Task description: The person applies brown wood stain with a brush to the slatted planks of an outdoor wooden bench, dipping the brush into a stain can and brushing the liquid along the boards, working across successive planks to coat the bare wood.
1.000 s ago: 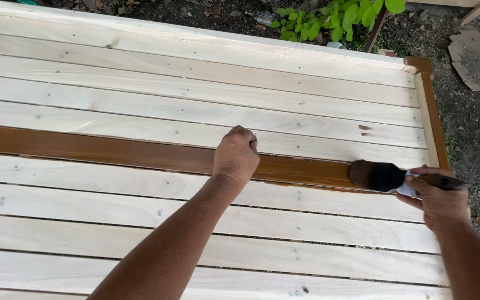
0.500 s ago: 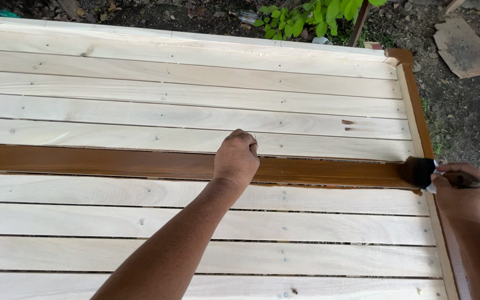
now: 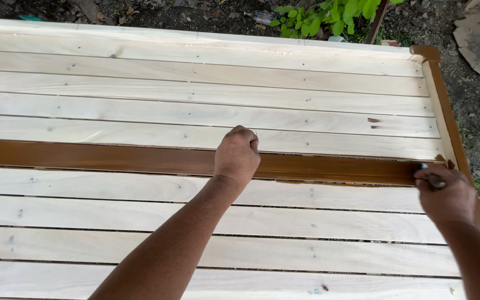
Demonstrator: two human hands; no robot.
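Since a second ago the right hand [image 3: 445, 194] has slid the paintbrush [image 3: 431, 179] out along the stained slat [image 3: 140, 158] toward 3 o'clock, so it's now right at the far end next to the brown side rail [image 3: 445, 105]. Fingers are curled tight round the handle, and the bristles are mostly hidden behind the knuckles, so only a bit of dark handle shows. Left hand [image 3: 237, 155] hasn't budged, it's a loose fist resting knuckles-down on the panel, sitting on the brown slat around the middle. Progress-wise: one slat looks fully coated end to end, plus that rail at 3 o'clock and its top corner. All the other pale slats [image 3: 195, 72] up at 12 and down at 6 o'clock are bare wood, so I'd say most of it's still left. Leafy plant [image 3: 329, 14] and dirt ground past the top edge.
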